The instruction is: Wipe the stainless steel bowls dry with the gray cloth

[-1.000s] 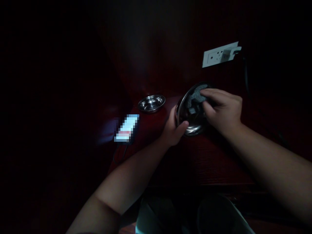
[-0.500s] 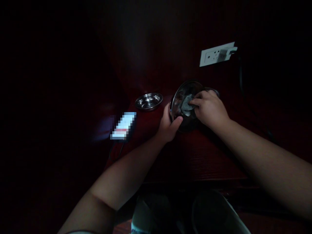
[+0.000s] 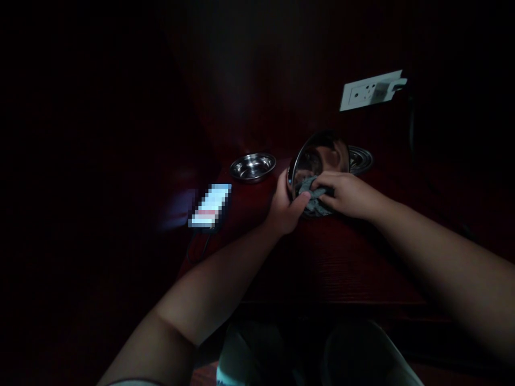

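Observation:
A shiny metal bowl is tilted up on its side, its inside facing me. My left hand grips its left rim, the thumb over the edge and the fingers behind. My right hand is closed on a grey-green cloth, pressed against the lower inside of the bowl near its rim. Part of the cloth lies under my fingers. Left of the bowl, a small shallow metal dish stands upright on the dark red table.
Behind the bowl on the right are round metal dishes, partly hidden. A lit phone, its screen blurred out, rests at the left with a cable below it. On the wall is a white socket with a plug and dark cord.
My right hand has brought the cloth from the middle of the bowl down to its lower rim. The whole view has shifted slightly, and more of the dishes behind shows.

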`<state>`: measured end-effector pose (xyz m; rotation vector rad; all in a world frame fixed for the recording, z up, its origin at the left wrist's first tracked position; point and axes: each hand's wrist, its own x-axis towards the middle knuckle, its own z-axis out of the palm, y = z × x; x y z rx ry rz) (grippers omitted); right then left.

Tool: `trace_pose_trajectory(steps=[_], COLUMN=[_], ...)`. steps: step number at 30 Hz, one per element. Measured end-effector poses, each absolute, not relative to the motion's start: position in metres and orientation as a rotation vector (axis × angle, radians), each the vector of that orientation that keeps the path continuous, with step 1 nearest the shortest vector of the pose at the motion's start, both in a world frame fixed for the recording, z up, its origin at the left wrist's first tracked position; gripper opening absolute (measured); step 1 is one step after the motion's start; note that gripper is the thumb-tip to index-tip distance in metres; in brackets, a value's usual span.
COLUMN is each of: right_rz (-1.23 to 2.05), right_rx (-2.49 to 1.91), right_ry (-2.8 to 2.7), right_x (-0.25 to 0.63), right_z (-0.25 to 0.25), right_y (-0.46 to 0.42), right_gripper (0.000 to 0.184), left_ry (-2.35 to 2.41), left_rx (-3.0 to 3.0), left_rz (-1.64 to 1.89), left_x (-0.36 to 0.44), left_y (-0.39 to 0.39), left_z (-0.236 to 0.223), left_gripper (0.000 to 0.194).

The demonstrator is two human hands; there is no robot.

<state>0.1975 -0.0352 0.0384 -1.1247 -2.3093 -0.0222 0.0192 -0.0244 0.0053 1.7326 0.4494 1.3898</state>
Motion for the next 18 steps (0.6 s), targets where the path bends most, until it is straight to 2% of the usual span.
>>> trace_pose_trajectory(steps=[18], right_rz=[0.178], right_rx=[-1.022], right_ry=[-2.331], right_x=[0.1948], right_z=[0.0387], right_y=[-0.0375], right_gripper=[0.014], left_ry=[0.488], left_rx=[1.732], left_rz=[1.347], left_x=[0.0195], left_y=[-0.0249], left_z=[0.0049], left_gripper=[0.057])
